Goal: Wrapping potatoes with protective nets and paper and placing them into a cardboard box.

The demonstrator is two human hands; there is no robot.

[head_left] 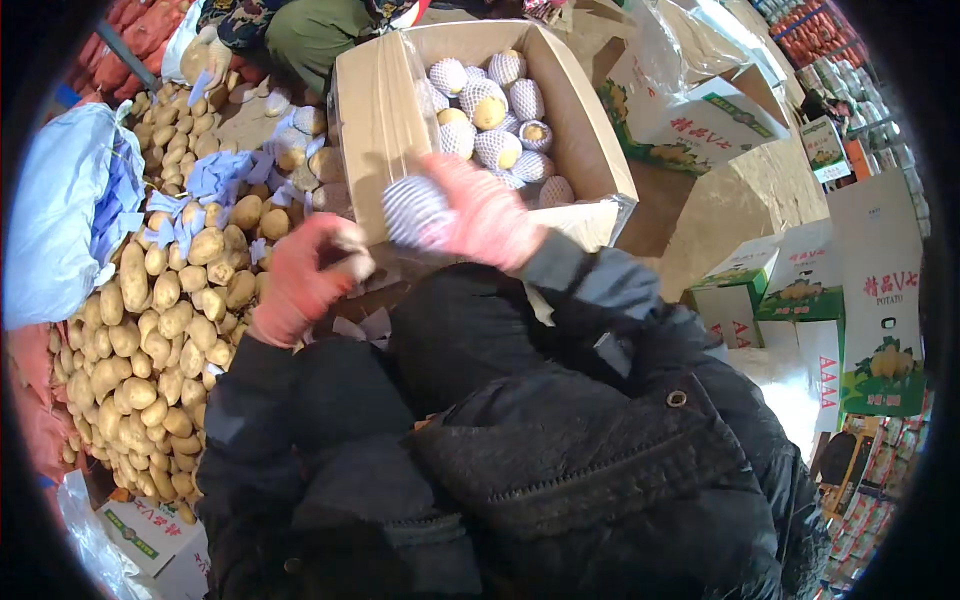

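My right hand (485,212), in a pink glove, is closed on a potato in a white foam net (415,212), blurred by motion. It is just outside the near left corner of an open cardboard box (375,120). Inside the box lie several potatoes in foam nets (485,105), some with yellow skin showing. To the left, my left hand (310,275), in a matching glove with dirty fingertips, has its fingers bent and apart from the thumb, with nothing visible between them. More netted potatoes (300,150) rest against the box's left side.
A big heap of loose potatoes (150,340) spreads at the left, with purple foam scraps (220,175) on it. Beside it is a pale blue bag (60,210). Printed cartons (690,120) stand at the right. Another person's gloved hand (208,55) is at the far left.
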